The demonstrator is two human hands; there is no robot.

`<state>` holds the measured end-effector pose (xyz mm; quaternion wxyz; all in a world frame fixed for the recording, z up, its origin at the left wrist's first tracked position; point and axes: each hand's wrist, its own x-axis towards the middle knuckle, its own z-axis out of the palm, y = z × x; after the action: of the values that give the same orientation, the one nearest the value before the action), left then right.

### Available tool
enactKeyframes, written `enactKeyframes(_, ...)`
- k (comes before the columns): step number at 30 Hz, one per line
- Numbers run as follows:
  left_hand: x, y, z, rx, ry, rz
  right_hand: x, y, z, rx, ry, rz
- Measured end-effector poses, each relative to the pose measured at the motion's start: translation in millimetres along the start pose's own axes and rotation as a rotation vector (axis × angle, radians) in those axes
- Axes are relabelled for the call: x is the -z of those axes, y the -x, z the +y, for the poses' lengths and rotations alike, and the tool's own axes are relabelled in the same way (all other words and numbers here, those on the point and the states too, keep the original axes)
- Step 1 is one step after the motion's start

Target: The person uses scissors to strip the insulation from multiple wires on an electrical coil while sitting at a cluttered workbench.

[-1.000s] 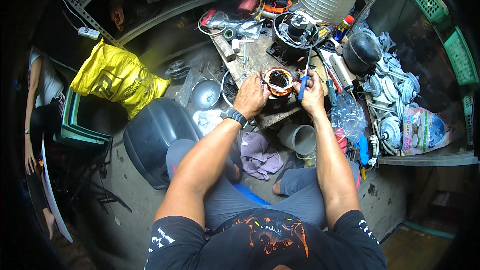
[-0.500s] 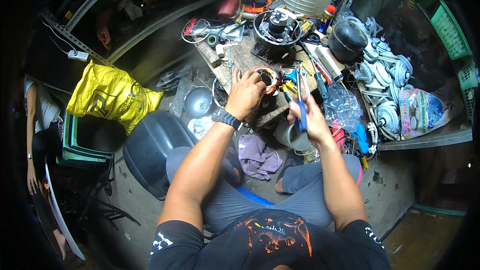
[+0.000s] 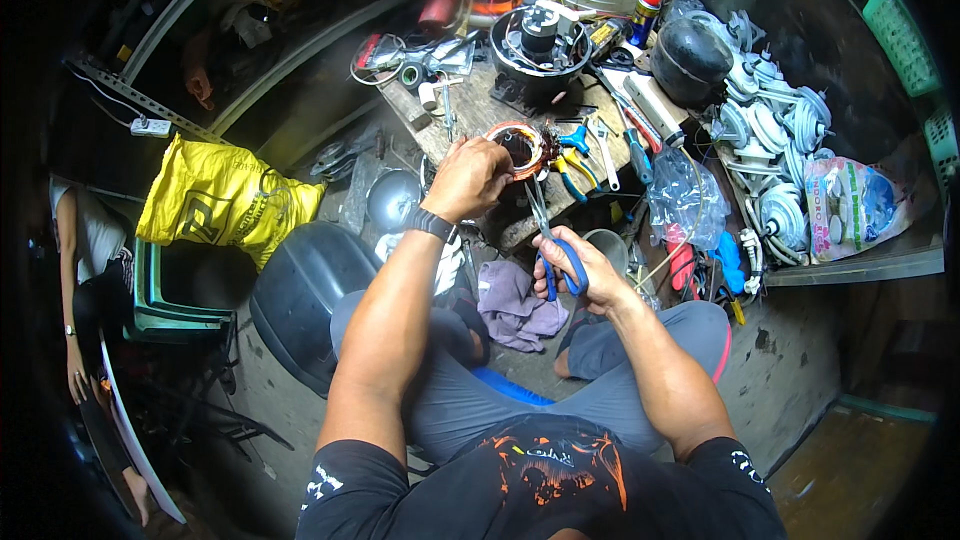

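Note:
My left hand (image 3: 466, 180) is closed on the near left side of a ring-shaped motor stator (image 3: 538, 148) wound with copper wire, at the front of the wooden bench top. In my right hand (image 3: 592, 272) is a pair of scissors (image 3: 541, 210), my fingers around its blue handles. Its metal blades point away from me and reach the near right edge of the stator; whether they touch wire I cannot tell. Right of the stator lie a blue three-armed tool (image 3: 576, 140), yellow-handled pliers (image 3: 581, 178) and a wrench (image 3: 607, 154).
A fan motor in a round black housing (image 3: 541, 48) stands behind the stator. Screwdrivers (image 3: 638, 156) and a plastic bag (image 3: 688, 202) are to the right, beside piled grey-white motor parts (image 3: 765, 145). A purple cloth (image 3: 515, 302) lies on the floor below. Another person's arm (image 3: 68, 270) shows far left.
My right hand has swung the scissors leftward, bringing the blades from beside the tools to the stator's near edge. My left hand has shifted slightly left and nearer.

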<state>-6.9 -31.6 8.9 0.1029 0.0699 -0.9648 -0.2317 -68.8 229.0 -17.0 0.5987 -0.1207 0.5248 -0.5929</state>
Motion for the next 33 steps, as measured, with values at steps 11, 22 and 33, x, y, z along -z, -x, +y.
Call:
enactKeyframes(11,-1.7,3.8,-8.8,-0.2,-0.062,0.181,2.1,-4.6,-3.9,0.01,-0.047,-0.009)
enactKeyframes(22,1.1,6.3,-3.0,0.091,0.018,0.09,-7.9,3.5,-23.0,0.018,-0.159,-0.045)
enactKeyframes(33,0.0,1.8,-11.3,-0.008,0.038,0.11,-0.9,1.4,-96.5,-0.354,0.072,0.064)
